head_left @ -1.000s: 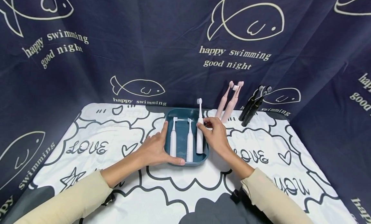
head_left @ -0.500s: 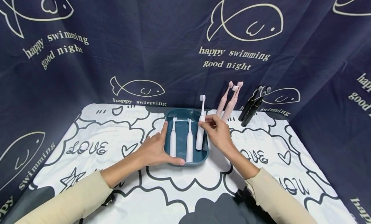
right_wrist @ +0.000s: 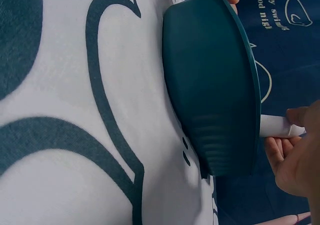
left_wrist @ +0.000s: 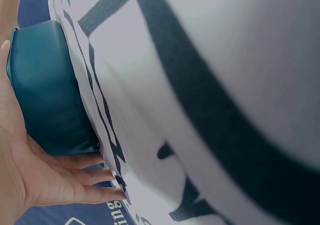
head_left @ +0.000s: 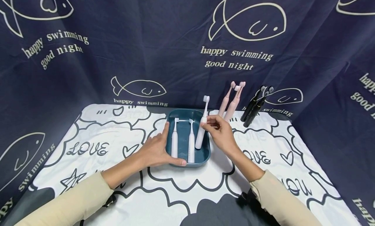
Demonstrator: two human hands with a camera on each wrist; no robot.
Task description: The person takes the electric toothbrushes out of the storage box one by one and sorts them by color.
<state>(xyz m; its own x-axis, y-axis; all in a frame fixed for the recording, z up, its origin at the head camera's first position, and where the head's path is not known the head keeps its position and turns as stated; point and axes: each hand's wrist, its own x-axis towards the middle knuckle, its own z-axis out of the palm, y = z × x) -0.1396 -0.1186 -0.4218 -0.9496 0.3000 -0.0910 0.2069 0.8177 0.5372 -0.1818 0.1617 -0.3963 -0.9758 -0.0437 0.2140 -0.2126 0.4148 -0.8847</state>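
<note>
Head view: right hand (head_left: 220,132) is pinching a white electric toothbrush (head_left: 200,135), tilted, base inside the teal tray (head_left: 205,154); left hand (head_left: 155,149), fingers relaxed, is bracing the tray's side.

Table w/ printed cloth (head_left: 96,135), teal tray (head_left: 206,152) on it

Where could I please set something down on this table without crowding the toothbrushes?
The printed tablecloth left of the left hand is bare, and so is the near edge. Crowded: the teal tray and back right, by pink toothbrushes and black toothbrushes.

teal tray (head_left: 205,156), white toothbrushes (head_left: 174,139)
</note>
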